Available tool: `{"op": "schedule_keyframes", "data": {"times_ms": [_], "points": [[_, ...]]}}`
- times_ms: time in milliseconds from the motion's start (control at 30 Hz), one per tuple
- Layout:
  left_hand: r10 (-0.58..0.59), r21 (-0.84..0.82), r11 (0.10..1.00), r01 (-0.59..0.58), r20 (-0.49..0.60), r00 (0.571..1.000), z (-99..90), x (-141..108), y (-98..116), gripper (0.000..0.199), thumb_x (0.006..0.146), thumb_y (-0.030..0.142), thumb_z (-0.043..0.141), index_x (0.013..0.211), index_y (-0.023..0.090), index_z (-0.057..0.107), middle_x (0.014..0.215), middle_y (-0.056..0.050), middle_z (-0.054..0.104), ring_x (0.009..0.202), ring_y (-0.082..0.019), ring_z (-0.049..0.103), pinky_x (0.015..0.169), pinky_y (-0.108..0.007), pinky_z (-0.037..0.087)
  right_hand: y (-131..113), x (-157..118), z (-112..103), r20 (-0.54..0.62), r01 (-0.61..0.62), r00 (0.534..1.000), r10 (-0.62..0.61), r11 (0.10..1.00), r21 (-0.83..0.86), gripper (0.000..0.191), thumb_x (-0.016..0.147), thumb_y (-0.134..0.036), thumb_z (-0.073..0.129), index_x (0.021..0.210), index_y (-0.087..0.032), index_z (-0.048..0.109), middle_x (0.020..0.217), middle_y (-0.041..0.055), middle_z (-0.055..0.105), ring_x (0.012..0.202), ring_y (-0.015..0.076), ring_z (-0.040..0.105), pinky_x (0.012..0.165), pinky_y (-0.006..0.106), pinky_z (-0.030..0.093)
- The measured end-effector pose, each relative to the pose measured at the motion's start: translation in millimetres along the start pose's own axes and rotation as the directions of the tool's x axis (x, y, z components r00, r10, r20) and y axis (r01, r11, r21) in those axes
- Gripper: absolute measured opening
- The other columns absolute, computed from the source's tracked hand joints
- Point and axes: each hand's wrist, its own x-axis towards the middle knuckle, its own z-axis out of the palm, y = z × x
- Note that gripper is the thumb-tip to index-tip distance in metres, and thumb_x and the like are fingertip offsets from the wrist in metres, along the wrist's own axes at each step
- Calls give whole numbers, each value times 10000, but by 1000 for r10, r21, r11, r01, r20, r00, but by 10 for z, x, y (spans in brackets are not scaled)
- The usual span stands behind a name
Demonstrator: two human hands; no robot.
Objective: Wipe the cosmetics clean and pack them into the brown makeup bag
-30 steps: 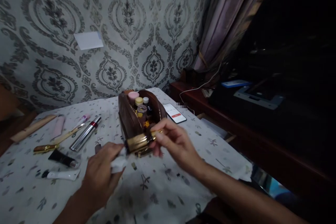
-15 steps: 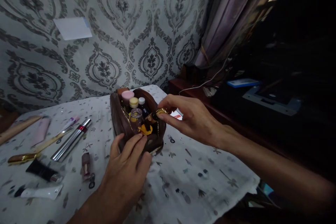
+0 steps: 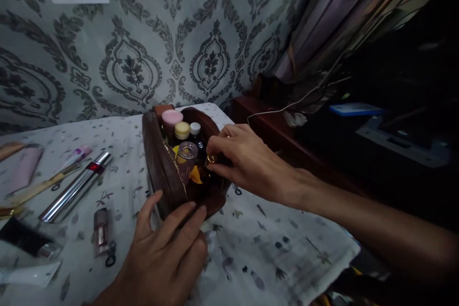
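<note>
A brown zip bag [image 3: 161,167] stands unzipped on the table, with small containers inside. A pink-lidded jar [image 3: 172,120], a yellow-lidded container [image 3: 182,130], a white-capped dark bottle [image 3: 195,135] and a clear round-topped bottle [image 3: 187,154] show in its mouth. My right hand [image 3: 247,162] reaches into the bag's right side, thumb and fingers closed on a small gold-topped item [image 3: 211,158]; its lower part is hidden in shadow. My left hand [image 3: 172,248] is open, fingers stretched out, with the fingertips touching the bag's near edge.
Left of the bag lie a silver tube with a red band [image 3: 77,186], a lip gloss tube [image 3: 101,229], a black tube [image 3: 27,238], a white tube [image 3: 30,273] and a wooden-handled brush [image 3: 46,185]. A patterned wall rises behind; a dark red surface [image 3: 265,119] adjoins at right.
My right hand has lowered the gold-topped item deeper into the bag. My left fingers have slid down along the bag's near edge. The camera view has shifted closer.
</note>
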Motion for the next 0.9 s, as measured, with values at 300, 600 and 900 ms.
{"op": "schedule_keyframes", "data": {"times_ms": [300,600,900], "points": [[-16,-20,1000,16,10,1000,0,-39,-11,177,902,61,557,781,168,631,1077,-74,785,1039,-228,706,1200,-558,234,-21,154,74,56,-35,998,37,998,-43,128,818,-215,773,830,-163,657,785,29,637,882,217,549,924,406,318],[49,-20,999,-46,177,983,-212,16,-214,277,838,25,438,937,199,630,1254,-99,719,1214,-248,606,1208,-553,207,2,196,-43,69,-56,996,54,998,16,73,873,-222,697,882,-174,642,870,33,664,915,202,552,801,317,298],[90,215,961,-176,361,928,-262,616,-467,218,872,142,399,1001,176,571,1366,-197,617,1328,-328,533,1116,-569,324,158,199,-239,19,-82,997,80,988,131,50,878,-189,632,897,-169,673,825,16,653,808,149,544,686,269,285]]}}
